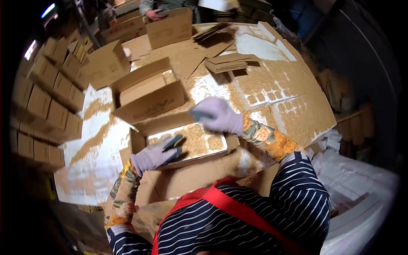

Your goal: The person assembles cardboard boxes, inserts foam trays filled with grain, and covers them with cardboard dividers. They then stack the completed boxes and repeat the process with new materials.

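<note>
An open cardboard box (pixel 197 159) sits on the table in front of me. Inside lies a white tray (pixel 187 130) covered in tan, sawdust-like crumbs, with several round cells partly showing. My left hand (pixel 155 155), in a grey-purple glove with dark fingertips, rests over the box's near left edge. Its fingers are apart and nothing shows between them. Above the far right side of the box is my right hand (pixel 219 115), gloved alike. Motion blurs its bent fingers, so I cannot make out whether it holds anything.
A second open carton (pixel 148 102) stands just beyond. Flat cardboard sheets (pixel 229 63) lie at the back, near crumb-covered trays (pixel 267 93). Stacked cartons (pixel 44 106) line the left. Across the table, a person's hand (pixel 155 15) touches another box (pixel 170 29). Plastic wrap (pixel 357 174) is at right.
</note>
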`<state>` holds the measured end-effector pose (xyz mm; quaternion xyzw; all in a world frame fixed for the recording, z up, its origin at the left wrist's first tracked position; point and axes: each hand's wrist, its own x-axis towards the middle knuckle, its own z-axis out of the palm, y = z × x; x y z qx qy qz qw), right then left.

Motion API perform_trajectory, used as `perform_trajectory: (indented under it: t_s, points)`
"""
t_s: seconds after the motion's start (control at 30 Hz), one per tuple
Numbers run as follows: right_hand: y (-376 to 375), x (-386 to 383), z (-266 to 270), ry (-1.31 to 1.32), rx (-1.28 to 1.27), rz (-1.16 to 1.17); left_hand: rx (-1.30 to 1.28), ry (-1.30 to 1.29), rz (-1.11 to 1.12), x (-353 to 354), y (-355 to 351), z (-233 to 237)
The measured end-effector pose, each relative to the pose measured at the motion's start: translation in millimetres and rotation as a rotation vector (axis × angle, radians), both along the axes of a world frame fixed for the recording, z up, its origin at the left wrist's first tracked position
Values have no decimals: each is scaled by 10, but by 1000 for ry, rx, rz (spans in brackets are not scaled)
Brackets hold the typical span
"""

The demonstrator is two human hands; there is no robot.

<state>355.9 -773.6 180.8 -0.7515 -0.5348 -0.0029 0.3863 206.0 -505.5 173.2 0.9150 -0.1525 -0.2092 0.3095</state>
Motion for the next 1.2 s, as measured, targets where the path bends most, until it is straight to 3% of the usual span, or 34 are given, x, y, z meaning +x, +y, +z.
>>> perform_trajectory:
  t_s: [0.03, 0.07, 0.1, 0.17, 0.2, 0.27, 0.3, 0.4, 0.43, 0.53, 0.57, 0.63, 0.7, 0.73, 0.8, 0.83, 0.93, 1.07, 1.1, 1.13, 1.2]
  points:
    - [-152, 165, -24, 185, -105, -402, 19, 80, -82, 109, -69, 124]
    - [-344, 416, -77, 232, -213, -590, -85, 141, -50, 171, -179, 262]
    - [-536, 664, -128, 289, -332, -767, 104, 141, -77, 271, -370, 423]
    - [-897, 1201, -777, 241, -808, -1125, 378, 169, -196, 491, -672, 448]
    - [-1016, 1253, -1121, 262, -804, -1125, 386, 90, -300, 563, -721, 293]
    - [-1224, 1211, -1802, -242, -978, -1184, 385, 215, -393, 737, -916, 203]
    - [-1261, 1225, -2038, -298, -922, -1201, 416, 260, -399, 800, -954, 125]
    - [-1378, 799, -1831, -91, -919, -1000, 567, 311, -407, 844, -999, 69]
    - [-1388, 814, -1594, -85, -919, -1000, 551, 301, -410, 851, -1057, 157]
    - [-1378, 810, -981, 74, -1070, -1107, 571, 299, -476, 837, -1119, -268]
    - [-1371, 856, -1100, 86, -1076, -1089, 595, 314, -472, 813, -1202, -430]
    - [-1342, 1151, -1297, 375, -973, -1181, 515, 323, -482, 929, -1151, -562]
    - [-1320, 1234, -1356, 344, -995, -1161, 413, 334, -454, 926, -1010, -646]
    - [-1318, 1190, -1368, 319, -1010, -1173, 368, 398, -359, 915, -969, -563]
    - [-1523, 1094, -1402, 290, -858, -1122, 324, 127, -253, 696, -716, -453]
    - [-1699, 1030, -1452, 230, -756, -1081, 183, 25, -154, 675, -582, -152]
    - [-2087, 618, -530, 248, -640, -900, -129, -344, 278, 176, -67, 531]
    - [-2008, 177, 758, 216, -304, -647, -21, -535, 816, -365, 326, 322]
    - [-1843, 86, 1002, 254, -188, -556, -80, -378, 854, -456, 425, 106]
    - [-1622, -8, 1223, 241, -196, -543, -154, -402, 820, -495, 581, -316]
    - [-1056, -203, 1521, 242, -103, -284, -677, -22, 961, -386, 826, -697]
